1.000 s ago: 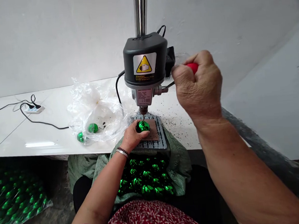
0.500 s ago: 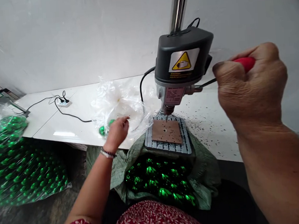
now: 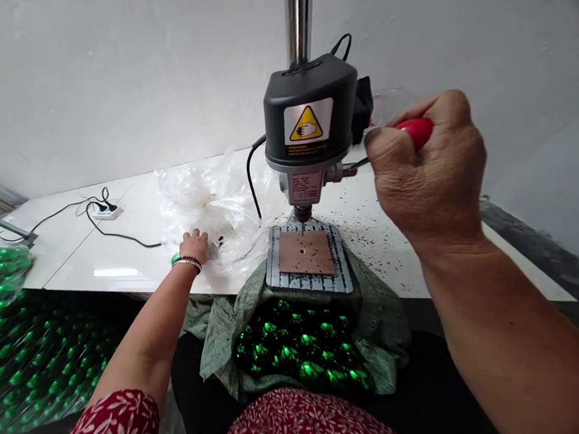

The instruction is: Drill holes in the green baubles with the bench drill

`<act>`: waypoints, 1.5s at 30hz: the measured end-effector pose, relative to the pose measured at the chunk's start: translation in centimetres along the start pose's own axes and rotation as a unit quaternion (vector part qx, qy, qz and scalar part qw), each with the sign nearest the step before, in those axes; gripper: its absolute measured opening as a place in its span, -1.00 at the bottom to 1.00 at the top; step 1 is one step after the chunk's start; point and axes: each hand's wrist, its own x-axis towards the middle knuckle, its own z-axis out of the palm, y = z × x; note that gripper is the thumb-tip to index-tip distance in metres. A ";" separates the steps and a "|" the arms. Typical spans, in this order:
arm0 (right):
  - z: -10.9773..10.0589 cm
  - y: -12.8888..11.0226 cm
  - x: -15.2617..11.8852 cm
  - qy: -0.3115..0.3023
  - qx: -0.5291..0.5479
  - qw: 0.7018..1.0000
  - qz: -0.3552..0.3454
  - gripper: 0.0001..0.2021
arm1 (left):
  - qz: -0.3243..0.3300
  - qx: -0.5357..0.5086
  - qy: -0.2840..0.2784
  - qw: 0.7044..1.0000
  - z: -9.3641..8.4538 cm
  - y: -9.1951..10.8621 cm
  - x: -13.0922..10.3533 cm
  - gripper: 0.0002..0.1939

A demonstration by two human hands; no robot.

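Nearest, a red patterned sleeve [image 3: 110,428] is seen, and beyond it green balls [image 3: 311,369] are gathered in an open green sack [image 3: 390,353] below the table edge. More green balls are kept in a clear bag [image 3: 30,364] at the left.

At the right, the red knob [image 3: 417,132] of the press lever is gripped by the right hand [image 3: 430,159], the fingers wrapped firmly around it. Above the base plate [image 3: 344,276], a brown board [image 3: 317,255] with a small hole is laid, strewn with dark shavings; the drill bit [image 3: 303,228] is held above it, apparently clear of the surface.

Farther left, the left hand [image 3: 195,246] is stretched over the table [image 3: 399,282] beside crumpled plastic [image 3: 182,198]. A green ball [image 3: 175,259] is partly hidden by that wrist; whether anything is held under the bent fingers cannot be told.

The step in hand is judged to be the fetching of a ball for drilling. For the next move, a secure grasp by the left hand and a steady seating over the hole seem to be called for, with the lever kept raised and the fingertips kept away from the bit.

Farthest, a power strip [image 3: 107,212] is placed near the wall.
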 end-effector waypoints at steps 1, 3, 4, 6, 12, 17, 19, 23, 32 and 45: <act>0.0 0.0 -0.1 -0.001 0.005 1.000 0.001 -0.88 | 0.006 0.001 0.005 1.000 0.2 -0.4 0.2 -0.44; -0.1 0.1 -0.4 0.001 0.017 1.000 -0.002 -0.87 | 0.016 0.005 0.011 1.000 0.5 -1.0 0.5 -0.41; -0.1 0.1 -0.5 0.003 0.022 1.000 -0.006 -0.86 | 0.018 0.006 0.013 1.000 0.6 -1.3 0.7 -0.40; 0.0 0.4 -0.7 0.007 0.029 0.999 -0.016 -0.85 | 0.021 0.008 0.014 1.000 0.5 -1.6 0.8 -0.41; 0.2 0.6 -0.7 0.014 0.043 0.999 -0.006 -0.83 | 0.028 -0.088 0.128 0.987 -2.2 -1.5 -1.2 -0.40; 0.2 0.3 -0.7 0.019 0.045 0.999 0.004 -0.84 | 0.108 -0.477 0.143 0.861 -4.9 0.7 -6.3 -0.43; 0.2 0.2 -0.6 0.016 0.046 0.999 0.012 -0.85 | 0.138 -0.658 0.055 0.738 -4.5 2.4 -8.3 -0.37; 0.4 0.3 -0.6 0.016 0.047 0.999 0.005 -0.84 | 0.144 -0.840 -0.131 0.507 -2.1 6.7 -10.7 -0.41; 0.8 1.3 1.0 -0.021 0.029 0.999 -0.038 -0.84 | 0.121 -0.712 -0.035 0.691 0.0 14.1 -8.1 -0.49; 0.1 -0.1 1.2 -0.033 0.039 0.999 0.001 -0.82 | 0.132 -0.544 0.019 0.828 -1.0 15.8 -4.1 -0.39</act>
